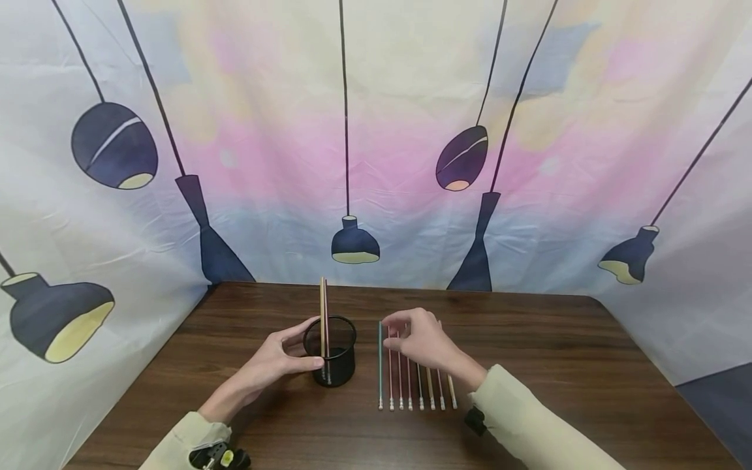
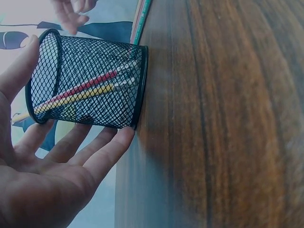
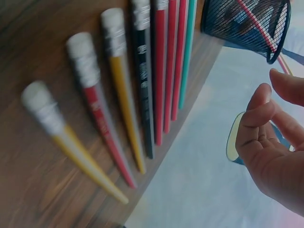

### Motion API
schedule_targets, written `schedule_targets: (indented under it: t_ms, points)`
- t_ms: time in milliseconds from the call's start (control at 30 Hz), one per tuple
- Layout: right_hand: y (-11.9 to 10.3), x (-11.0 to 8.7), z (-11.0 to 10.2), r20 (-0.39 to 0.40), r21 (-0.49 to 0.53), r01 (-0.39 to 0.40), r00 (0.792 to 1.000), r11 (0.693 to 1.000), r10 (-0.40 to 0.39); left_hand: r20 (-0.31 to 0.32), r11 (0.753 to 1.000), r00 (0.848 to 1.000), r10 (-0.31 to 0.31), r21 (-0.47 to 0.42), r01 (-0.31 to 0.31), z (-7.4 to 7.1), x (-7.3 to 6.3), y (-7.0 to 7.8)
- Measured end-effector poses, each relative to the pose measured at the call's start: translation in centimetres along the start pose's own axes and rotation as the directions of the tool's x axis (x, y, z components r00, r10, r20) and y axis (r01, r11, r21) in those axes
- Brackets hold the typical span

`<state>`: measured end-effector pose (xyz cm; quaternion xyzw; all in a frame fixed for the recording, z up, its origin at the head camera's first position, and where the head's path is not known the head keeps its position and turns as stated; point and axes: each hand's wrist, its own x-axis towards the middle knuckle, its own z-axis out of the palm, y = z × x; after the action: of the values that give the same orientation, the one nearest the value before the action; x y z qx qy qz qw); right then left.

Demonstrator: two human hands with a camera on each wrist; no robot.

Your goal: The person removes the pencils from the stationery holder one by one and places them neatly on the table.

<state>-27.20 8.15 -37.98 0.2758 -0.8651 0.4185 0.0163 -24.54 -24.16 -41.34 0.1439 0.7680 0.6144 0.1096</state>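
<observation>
A black mesh pencil cup [image 1: 337, 375] stands upright on the table, with a yellow pencil [image 2: 78, 98] and a red pencil [image 2: 90, 82] leaning inside, eraser ends down. My left hand [image 1: 276, 362] holds the cup from its left side, thumb near the rim and fingertips along the mesh. To the cup's right lies a row of several pencils, eraser ends toward me: a teal pencil [image 1: 380, 369] nearest the cup, then red ones, a black pencil [image 3: 144, 90], and yellow and red ones. Over the row's far ends hovers my right hand [image 1: 425, 339], fingers bent, thumb apart, nothing held.
The dark wooden table [image 1: 264, 431] extends around the cup and pencils. A fabric backdrop [image 1: 282, 163] printed with hanging lamps rises behind the far edge and on both sides.
</observation>
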Motion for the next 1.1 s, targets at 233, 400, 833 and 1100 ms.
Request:
schedule_targets:
  t_ms: [233, 400, 833, 1100]
  points:
    - [-1.1, 1.5, 1.2, -0.009, 0.017, 0.043, 0.999, 0.999, -0.042, 0.002, 1.0, 1.0, -0.002, -0.006, 0.002, 0.0, 0.0, -0.1]
    - [-2.1, 2.7, 2.4, -0.006, 0.044, 0.053, 0.999, 0.998, -0.052, 0.014, 1.0, 1.0, -0.001, -0.011, 0.001, -0.1, 0.0, -0.1]
    - [-3.7, 5.5, 4.4, 0.03, 0.007, 0.093, 0.995, 0.996, -0.094, 0.02, 1.0, 1.0, -0.003, -0.024, 0.004, -0.1, -0.1, 0.0]
    - [-4.6, 6.4, 5.3, 0.032, -0.007, 0.097, 0.995, 0.995, -0.097, 0.013, 1.0, 1.0, -0.001, -0.018, 0.001, 0.0, 0.0, -0.2]
